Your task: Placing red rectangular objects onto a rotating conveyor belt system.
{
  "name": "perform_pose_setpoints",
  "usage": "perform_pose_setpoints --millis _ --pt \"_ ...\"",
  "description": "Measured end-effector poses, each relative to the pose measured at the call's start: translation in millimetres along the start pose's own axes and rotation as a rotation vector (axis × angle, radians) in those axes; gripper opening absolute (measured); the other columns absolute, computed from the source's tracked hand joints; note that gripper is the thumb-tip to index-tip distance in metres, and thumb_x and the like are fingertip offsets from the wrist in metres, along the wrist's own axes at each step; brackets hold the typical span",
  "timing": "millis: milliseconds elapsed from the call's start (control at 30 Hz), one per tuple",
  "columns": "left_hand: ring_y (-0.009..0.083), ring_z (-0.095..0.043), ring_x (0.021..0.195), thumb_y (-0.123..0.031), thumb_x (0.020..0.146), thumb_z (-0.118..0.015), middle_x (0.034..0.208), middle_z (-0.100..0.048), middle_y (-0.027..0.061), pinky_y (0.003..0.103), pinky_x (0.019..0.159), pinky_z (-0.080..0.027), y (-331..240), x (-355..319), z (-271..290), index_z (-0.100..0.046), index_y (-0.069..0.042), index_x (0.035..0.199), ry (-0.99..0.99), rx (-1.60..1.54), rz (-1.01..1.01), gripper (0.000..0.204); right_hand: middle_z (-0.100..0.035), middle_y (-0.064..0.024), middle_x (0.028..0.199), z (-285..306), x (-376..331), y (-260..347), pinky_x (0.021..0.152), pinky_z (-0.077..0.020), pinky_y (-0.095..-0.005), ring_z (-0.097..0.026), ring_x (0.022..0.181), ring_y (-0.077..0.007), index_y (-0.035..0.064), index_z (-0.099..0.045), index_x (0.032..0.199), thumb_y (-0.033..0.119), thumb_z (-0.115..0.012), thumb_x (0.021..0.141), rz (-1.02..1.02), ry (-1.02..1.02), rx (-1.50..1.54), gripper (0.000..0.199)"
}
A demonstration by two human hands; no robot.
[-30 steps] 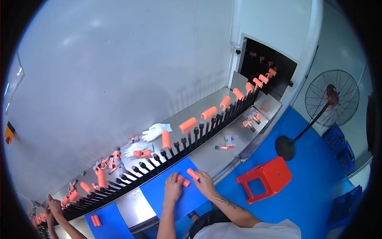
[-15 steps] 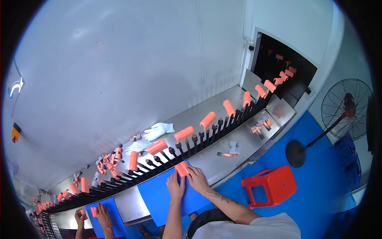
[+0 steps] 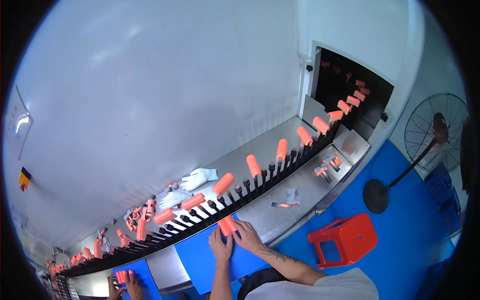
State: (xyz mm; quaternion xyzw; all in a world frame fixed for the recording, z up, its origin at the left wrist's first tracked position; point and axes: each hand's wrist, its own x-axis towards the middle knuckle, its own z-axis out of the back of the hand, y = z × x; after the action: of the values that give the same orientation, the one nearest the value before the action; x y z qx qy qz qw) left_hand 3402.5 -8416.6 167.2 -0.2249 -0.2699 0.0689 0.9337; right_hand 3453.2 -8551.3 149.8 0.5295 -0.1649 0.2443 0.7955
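Observation:
My left hand (image 3: pixel 220 246) and my right hand (image 3: pixel 246 237) meet over a blue mat (image 3: pixel 200 260) at the front of the metal bench. Between my fingers are orange-pink half-round pieces (image 3: pixel 227 226), seemingly two side by side. Both hands are closed on them, the left from the near left side and the right from the right. Just beyond my fingertips runs a line of black upright holders (image 3: pixel 239 192), some topped with similar orange-pink pieces (image 3: pixel 223 185).
White gloves (image 3: pixel 199 178) and a pile of orange-pink parts (image 3: pixel 137 217) lie behind the line. To the right are grey pieces (image 3: pixel 294 196), a dark opening (image 3: pixel 345 80), a red stool (image 3: pixel 345 240) and a fan (image 3: pixel 435 127). A co-worker's hands (image 3: pixel 134 289) handle similar pieces at lower left.
The pieces on the black holders have travelled left along the line. My hands stay together on the orange-pink pieces. The co-worker's hands have come together, and my view has tilted slightly.

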Motion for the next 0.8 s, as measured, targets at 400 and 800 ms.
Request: perform_pose_setpoints --millis 400,800 --pt "0.0158 -0.061 0.079 -0.016 0.09 -0.07 0.099 -0.069 0.009 0.029 0.068 -0.049 -98 23 14 -0.066 0.001 0.118 -0.086 -0.507 0.27 0.033 -0.058 -0.0186 0.122 207 86 1 0.101 -0.045 -0.0446 -0.052 0.121 -0.0397 -0.0002 -0.058 0.123 -0.004 -0.054 0.087 0.151 -0.419 -0.045 0.036" --pt "0.0396 -0.066 0.076 -0.026 0.087 -0.065 0.08 -0.067 0.0237 0.047 0.072 -0.054 -300 210 81 -0.07 0.002 0.082 0.182 0.287 -0.158 0.028 -0.068 -0.0115 0.103 337 240 13 0.085 -0.0517 -0.0429 -0.064 0.099 -0.0313 0.0072 -0.069 0.097 0.028 -0.074 0.08 0.284 0.393 -0.441 0.027"
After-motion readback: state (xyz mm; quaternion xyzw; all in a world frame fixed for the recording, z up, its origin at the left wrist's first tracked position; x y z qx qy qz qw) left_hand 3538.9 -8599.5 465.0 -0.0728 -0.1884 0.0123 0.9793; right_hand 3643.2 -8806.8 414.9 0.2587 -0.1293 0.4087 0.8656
